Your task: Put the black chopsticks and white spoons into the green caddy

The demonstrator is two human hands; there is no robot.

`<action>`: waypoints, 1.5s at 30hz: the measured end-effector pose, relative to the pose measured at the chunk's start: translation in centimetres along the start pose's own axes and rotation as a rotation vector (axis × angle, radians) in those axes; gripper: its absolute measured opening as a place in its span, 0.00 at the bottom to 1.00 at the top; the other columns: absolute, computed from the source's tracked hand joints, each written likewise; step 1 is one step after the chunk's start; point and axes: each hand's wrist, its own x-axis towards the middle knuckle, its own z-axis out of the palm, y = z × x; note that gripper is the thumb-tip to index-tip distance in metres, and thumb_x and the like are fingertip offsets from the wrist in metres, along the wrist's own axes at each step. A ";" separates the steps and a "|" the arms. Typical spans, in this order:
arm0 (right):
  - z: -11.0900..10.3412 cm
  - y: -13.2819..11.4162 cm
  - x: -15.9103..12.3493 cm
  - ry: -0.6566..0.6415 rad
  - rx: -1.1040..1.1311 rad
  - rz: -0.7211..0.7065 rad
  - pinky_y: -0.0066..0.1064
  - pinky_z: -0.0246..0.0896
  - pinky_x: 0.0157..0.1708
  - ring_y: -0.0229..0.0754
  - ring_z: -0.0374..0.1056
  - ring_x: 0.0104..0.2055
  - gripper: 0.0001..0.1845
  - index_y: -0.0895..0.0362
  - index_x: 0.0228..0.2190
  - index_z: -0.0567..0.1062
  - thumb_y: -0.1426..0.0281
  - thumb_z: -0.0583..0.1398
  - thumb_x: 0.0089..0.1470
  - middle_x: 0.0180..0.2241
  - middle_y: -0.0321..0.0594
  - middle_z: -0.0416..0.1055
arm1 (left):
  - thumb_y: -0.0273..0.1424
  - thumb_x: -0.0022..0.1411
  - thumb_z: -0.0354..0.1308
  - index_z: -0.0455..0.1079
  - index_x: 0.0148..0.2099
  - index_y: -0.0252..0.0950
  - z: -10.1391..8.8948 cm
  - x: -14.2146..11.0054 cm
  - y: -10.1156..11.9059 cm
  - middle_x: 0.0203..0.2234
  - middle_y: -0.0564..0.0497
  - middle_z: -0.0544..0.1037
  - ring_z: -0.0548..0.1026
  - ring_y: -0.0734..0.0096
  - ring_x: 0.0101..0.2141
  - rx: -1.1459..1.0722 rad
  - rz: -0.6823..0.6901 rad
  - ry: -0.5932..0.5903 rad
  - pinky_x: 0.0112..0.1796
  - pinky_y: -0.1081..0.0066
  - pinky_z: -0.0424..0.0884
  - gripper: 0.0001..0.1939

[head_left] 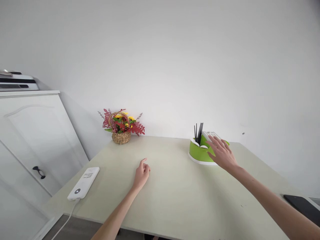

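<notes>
My right hand [222,153] reaches out to a green and white desk organizer [200,152] at the table's far right, fingers spread and resting against its right side and a white object [211,135] standing in it. Black pens [198,131] stick up from the organizer. My left hand [141,174] rests on the pale table [175,190] near the middle, fingers loosely curled, thumb raised, holding nothing.
A wicker basket of red and yellow flowers [121,126] stands at the table's back by the wall. A white power bank [83,183] with a cable lies at the left edge. A dark flat device [303,206] lies at the right edge. A white cabinet [30,140] stands left.
</notes>
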 end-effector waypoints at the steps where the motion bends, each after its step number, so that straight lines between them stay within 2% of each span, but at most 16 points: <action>1: 0.1 0.8 -0.3 -0.012 -0.013 0.010 0.52 0.41 0.72 0.54 0.50 0.73 0.30 0.52 0.65 0.66 0.64 0.51 0.64 0.72 0.44 0.56 | 0.40 0.68 0.49 0.62 0.63 0.36 0.0 0.0 -0.1 0.28 0.56 0.74 0.71 0.72 0.23 -0.002 0.003 0.000 0.29 0.71 0.68 0.25; 7: 0.7 5.8 -2.2 -0.084 -0.063 0.074 0.53 0.38 0.72 0.55 0.48 0.73 0.32 0.56 0.64 0.67 0.59 0.48 0.64 0.72 0.45 0.54 | 0.40 0.67 0.50 0.63 0.61 0.37 0.3 -0.3 0.2 0.28 0.56 0.74 0.70 0.72 0.23 -0.001 -0.002 0.001 0.29 0.71 0.67 0.24; 11: 0.8 8.8 -3.2 -0.108 -0.063 0.121 0.55 0.39 0.71 0.57 0.48 0.73 0.34 0.54 0.65 0.66 0.56 0.48 0.62 0.72 0.45 0.54 | 0.40 0.67 0.49 0.63 0.62 0.37 0.4 -0.6 0.6 0.28 0.55 0.74 0.70 0.72 0.23 -0.014 -0.004 -0.005 0.29 0.71 0.67 0.24; 16: 1.0 10.3 -3.8 -0.092 -0.062 0.144 0.59 0.44 0.69 0.61 0.48 0.73 0.36 0.54 0.66 0.65 0.56 0.47 0.61 0.72 0.47 0.54 | 0.40 0.67 0.51 0.65 0.61 0.37 0.4 -0.8 0.6 0.28 0.53 0.76 0.73 0.70 0.25 -0.022 0.002 0.022 0.30 0.70 0.69 0.24; 18: 0.5 9.5 -4.0 -0.055 -0.064 0.135 0.61 0.43 0.69 0.63 0.45 0.74 0.37 0.56 0.68 0.61 0.59 0.47 0.60 0.72 0.49 0.52 | 0.40 0.67 0.51 0.65 0.61 0.37 0.3 -0.8 0.5 0.28 0.54 0.76 0.74 0.70 0.25 -0.023 0.005 0.025 0.31 0.70 0.69 0.24; 20: -0.4 7.9 -4.4 -0.009 -0.056 0.116 0.62 0.39 0.70 0.63 0.40 0.75 0.39 0.59 0.71 0.54 0.62 0.49 0.61 0.74 0.49 0.46 | 0.40 0.67 0.50 0.65 0.61 0.36 0.3 -0.7 0.4 0.28 0.54 0.76 0.73 0.70 0.25 -0.021 0.006 0.019 0.31 0.70 0.69 0.24; 22: -1.4 5.5 -5.3 0.006 -0.023 0.079 0.60 0.35 0.72 0.61 0.36 0.76 0.43 0.59 0.73 0.46 0.63 0.51 0.62 0.76 0.46 0.38 | 0.40 0.67 0.49 0.64 0.61 0.36 0.3 -0.7 0.4 0.28 0.54 0.76 0.73 0.71 0.25 -0.016 0.003 0.008 0.31 0.70 0.68 0.24; 25: -2.2 1.5 -7.4 0.004 0.031 0.059 0.57 0.36 0.73 0.57 0.34 0.77 0.41 0.57 0.74 0.41 0.66 0.49 0.65 0.76 0.43 0.34 | 0.41 0.67 0.49 0.64 0.61 0.36 0.4 -0.7 0.4 0.28 0.54 0.75 0.71 0.72 0.24 -0.006 -0.003 0.003 0.31 0.71 0.67 0.24; 28: -1.4 -1.8 -10.2 -0.062 0.132 0.004 0.52 0.41 0.73 0.53 0.37 0.76 0.39 0.53 0.74 0.43 0.65 0.49 0.67 0.76 0.39 0.38 | 0.41 0.67 0.49 0.64 0.60 0.36 0.5 -0.7 0.6 0.27 0.55 0.75 0.70 0.72 0.24 0.000 -0.001 0.004 0.30 0.71 0.66 0.24; 31: 0.4 -3.9 -12.7 -0.193 0.248 0.014 0.50 0.46 0.72 0.51 0.41 0.76 0.35 0.52 0.73 0.50 0.59 0.48 0.69 0.75 0.39 0.43 | 0.40 0.66 0.49 0.64 0.60 0.36 0.4 -0.7 0.7 0.27 0.55 0.74 0.70 0.72 0.24 -0.001 0.003 0.002 0.30 0.71 0.66 0.24; 36: 2.1 -5.3 -14.4 -0.427 0.395 0.220 0.50 0.45 0.72 0.49 0.44 0.75 0.35 0.53 0.70 0.58 0.52 0.45 0.70 0.73 0.39 0.51 | 0.40 0.67 0.50 0.64 0.61 0.37 0.4 -0.8 0.6 0.28 0.55 0.75 0.71 0.71 0.25 -0.020 -0.011 0.006 0.30 0.71 0.67 0.24; 40: 2.2 -5.4 -14.4 -0.451 0.432 0.244 0.49 0.40 0.73 0.48 0.43 0.75 0.36 0.54 0.70 0.60 0.50 0.44 0.69 0.73 0.39 0.52 | 0.40 0.69 0.50 0.59 0.66 0.35 0.4 -0.9 0.7 0.29 0.55 0.74 0.70 0.73 0.23 -0.058 -0.008 0.017 0.29 0.71 0.68 0.28; 45: 1.8 -5.5 -14.2 -0.443 0.432 0.251 0.49 0.41 0.74 0.48 0.45 0.75 0.36 0.55 0.69 0.61 0.50 0.44 0.69 0.72 0.39 0.53 | 0.42 0.72 0.48 0.44 0.76 0.37 0.3 -1.1 1.2 0.30 0.55 0.74 0.68 0.76 0.21 -0.109 -0.020 0.090 0.26 0.73 0.67 0.36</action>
